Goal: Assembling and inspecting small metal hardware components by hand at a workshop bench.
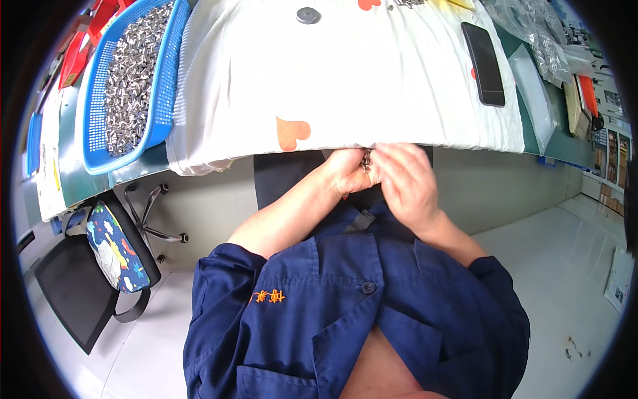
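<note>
Both hands meet at the near edge of the white cloth (232, 86), just in front of my body. My left hand (349, 173) is closed, and small shiny metal pieces (366, 159) show in its grip beside the thumb. Fingers bent, my right hand (407, 179) comes against it from the right, its fingertips close to those pieces. What the right fingertips pinch is hidden and slightly blurred. The exact shape of the held pieces is too small to tell.
A blue plastic basket (164, 100) full of small metal cylinders stands at the left. On the cloth lie a grey round disc (308, 15) and a black phone (483, 64). Clear plastic bags (535, 93) lie at the right; an office chair (80, 279) stands at the lower left.
</note>
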`<state>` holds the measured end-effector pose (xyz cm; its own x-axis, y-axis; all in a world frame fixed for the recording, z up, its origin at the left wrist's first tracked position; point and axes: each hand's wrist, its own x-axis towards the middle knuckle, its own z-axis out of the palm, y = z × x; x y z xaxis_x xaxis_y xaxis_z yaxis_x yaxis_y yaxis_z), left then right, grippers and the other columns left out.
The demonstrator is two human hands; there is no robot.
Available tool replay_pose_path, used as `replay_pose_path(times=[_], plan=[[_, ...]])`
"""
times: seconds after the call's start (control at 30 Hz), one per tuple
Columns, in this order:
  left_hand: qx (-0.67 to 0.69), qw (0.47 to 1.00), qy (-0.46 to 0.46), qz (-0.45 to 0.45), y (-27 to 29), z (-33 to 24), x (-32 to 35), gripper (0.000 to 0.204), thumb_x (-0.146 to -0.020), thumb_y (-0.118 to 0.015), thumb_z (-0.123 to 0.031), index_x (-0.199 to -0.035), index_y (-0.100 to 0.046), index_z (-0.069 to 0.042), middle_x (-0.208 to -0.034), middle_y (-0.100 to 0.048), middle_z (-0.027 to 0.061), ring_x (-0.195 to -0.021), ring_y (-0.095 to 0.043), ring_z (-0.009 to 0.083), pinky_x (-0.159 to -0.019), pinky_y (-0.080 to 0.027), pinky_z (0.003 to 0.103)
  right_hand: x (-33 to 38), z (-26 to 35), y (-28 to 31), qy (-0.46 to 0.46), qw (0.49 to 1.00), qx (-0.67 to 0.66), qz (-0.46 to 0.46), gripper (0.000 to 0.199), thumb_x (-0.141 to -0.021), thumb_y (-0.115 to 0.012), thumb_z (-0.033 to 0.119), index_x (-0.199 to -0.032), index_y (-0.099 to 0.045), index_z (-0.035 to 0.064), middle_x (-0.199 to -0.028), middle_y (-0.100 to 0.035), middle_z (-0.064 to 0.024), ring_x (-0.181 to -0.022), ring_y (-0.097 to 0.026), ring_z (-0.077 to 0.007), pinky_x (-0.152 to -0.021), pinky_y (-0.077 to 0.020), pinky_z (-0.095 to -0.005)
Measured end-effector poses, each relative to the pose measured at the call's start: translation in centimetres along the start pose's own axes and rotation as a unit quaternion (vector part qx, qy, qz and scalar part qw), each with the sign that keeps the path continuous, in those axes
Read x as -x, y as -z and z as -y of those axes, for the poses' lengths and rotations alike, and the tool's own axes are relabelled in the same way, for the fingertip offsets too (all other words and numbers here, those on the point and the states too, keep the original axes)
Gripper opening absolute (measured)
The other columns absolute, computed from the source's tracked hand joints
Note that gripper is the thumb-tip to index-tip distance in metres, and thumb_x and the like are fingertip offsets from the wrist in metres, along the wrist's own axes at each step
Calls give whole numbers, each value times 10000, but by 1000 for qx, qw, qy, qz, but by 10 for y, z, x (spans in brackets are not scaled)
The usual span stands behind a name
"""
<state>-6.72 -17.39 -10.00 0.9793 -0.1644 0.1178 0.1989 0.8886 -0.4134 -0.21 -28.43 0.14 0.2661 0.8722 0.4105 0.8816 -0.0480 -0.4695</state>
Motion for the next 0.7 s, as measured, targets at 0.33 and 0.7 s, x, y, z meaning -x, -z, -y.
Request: replay_pose_path(times=[0.33, 0.7], plan=[[-2, 968, -47, -245, -55, 33, 52, 249, -890, -473, -252, -799, -536, -28, -818, -575, 124, -687, -575, 210, -562, -501, 306, 4, 7, 34, -46, 996, -40, -63, 214, -729, -551, -61, -913, -626, 19, -951, -614, -107, -889, -570, -273, -797, -460, -351], [-449, 717, -517, -130, -273, -139, 118, 297, -930, -382, -256, -928, -519, 8, -928, -548, 159, -908, -553, 258, -786, -475, 386, 7, 7, 35, -51, 991, -74, -104, 215, -742, -504, -87, -908, -616, -6, -959, -611, -130, -915, -563, -284, -813, -451, -354]])
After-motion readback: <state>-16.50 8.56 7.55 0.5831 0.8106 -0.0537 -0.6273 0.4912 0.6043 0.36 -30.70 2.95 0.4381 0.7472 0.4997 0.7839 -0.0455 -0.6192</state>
